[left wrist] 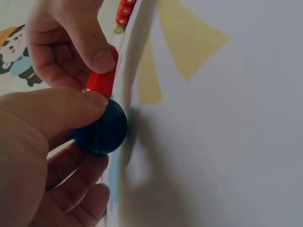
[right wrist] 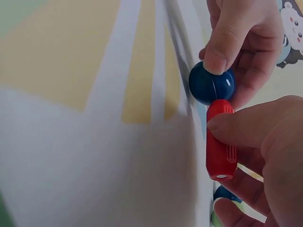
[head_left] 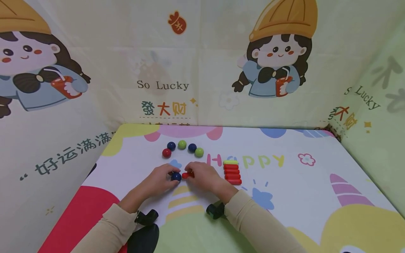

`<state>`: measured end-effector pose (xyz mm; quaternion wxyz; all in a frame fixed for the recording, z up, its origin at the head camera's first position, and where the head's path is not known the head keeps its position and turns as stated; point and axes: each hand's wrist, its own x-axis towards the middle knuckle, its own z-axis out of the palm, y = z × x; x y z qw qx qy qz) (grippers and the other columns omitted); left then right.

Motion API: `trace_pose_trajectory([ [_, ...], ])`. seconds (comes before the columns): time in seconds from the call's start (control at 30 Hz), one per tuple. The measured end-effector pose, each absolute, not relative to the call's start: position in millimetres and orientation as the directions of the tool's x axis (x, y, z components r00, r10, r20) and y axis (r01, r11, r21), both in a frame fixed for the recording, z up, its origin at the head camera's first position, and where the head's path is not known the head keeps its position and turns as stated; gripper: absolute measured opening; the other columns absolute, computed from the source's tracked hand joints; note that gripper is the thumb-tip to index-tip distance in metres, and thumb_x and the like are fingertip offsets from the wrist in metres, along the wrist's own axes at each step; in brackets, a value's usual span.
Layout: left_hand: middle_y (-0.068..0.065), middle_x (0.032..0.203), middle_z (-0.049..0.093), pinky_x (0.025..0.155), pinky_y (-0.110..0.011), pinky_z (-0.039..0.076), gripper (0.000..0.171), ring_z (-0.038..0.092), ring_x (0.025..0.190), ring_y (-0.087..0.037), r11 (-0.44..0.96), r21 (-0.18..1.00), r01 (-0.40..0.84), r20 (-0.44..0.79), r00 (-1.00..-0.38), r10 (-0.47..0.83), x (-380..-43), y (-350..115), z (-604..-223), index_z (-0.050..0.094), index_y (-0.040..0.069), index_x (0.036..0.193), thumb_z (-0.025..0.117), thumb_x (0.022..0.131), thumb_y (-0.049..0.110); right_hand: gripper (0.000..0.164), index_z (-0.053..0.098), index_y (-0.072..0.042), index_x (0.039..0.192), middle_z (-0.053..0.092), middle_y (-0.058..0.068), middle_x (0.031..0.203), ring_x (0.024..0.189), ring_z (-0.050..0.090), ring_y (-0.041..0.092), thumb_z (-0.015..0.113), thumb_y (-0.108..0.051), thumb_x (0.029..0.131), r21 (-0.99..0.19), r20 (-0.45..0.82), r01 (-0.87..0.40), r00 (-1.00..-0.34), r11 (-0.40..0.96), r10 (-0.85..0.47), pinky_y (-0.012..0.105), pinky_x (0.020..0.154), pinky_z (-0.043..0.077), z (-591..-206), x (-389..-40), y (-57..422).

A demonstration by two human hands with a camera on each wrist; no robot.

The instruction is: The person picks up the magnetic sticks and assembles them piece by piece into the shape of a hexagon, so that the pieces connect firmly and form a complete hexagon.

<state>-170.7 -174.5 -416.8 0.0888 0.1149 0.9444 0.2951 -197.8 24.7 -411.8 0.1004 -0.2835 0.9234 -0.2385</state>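
Currently, the dark blue ball (right wrist: 202, 87) and the red rod (right wrist: 220, 158) meet, or appear to meet, end to surface between the two hands; whether either bears on the table (head_left: 284, 186) below the fingers cannot be told. Chief risk, in my judgement, is slippage; the ball is round and glossy, and an off-centre push from the rod could skid its end aside or roll the ball out of the fingertips; a loosened pinch on either side would likely part the two; secondly, the row of red rods (head_left: 232, 172), with a green rod (head_left: 230, 162) at its far end, lies just beside the right hand, where a sideways swing of that wrist could scatter it; the arc of five balls (head_left: 181, 144) ahead of both hands could likewise roll if nudged. Left hand (head_left: 159, 180): parted only by the ball's width, thumb on one side and fingers on the other, pinching it; right hand (head_left: 202, 175): nearly closed, thumb laid along the rod and fingers curled beneath, pinching it.
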Motion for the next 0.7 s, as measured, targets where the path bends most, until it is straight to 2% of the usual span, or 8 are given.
trace_pose_trajectory([
  [0.53, -0.005, 0.116, 0.064, 0.094, -0.043, 0.052, 0.037, 0.059, 0.105, -0.023, 0.802, 0.575, 0.165, -0.095, -0.959, 0.266, -166.9, -181.2, -417.7, 0.069, 0.008, 0.120, 0.080, 0.086, 0.014, 0.032, 0.065, -0.011, 0.124, 0.063, -0.002, 0.103, 0.093, 0.057, 0.014, 0.071, -0.017, 0.093, -0.547, -0.081, -0.428, -0.829, 0.720, -0.554, 0.031, 0.088, 0.052, -413.5, -197.3, 27.5],
  [0.7, -0.003, 0.107, 0.064, 0.090, -0.039, 0.054, 0.036, 0.058, 0.097, -0.020, 0.814, 0.561, 0.153, -0.090, -0.966, 0.243, -165.7, -182.0, -418.5, 0.070, 0.008, 0.117, 0.082, 0.084, 0.018, 0.032, 0.064, -0.010, 0.124, 0.063, -0.002, 0.104, 0.094, 0.057, 0.014, 0.071, -0.015, 0.093, -0.574, -0.074, -0.417, -0.831, 0.705, -0.552, 0.031, 0.088, 0.052, -415.3, -197.9, 27.9],
])
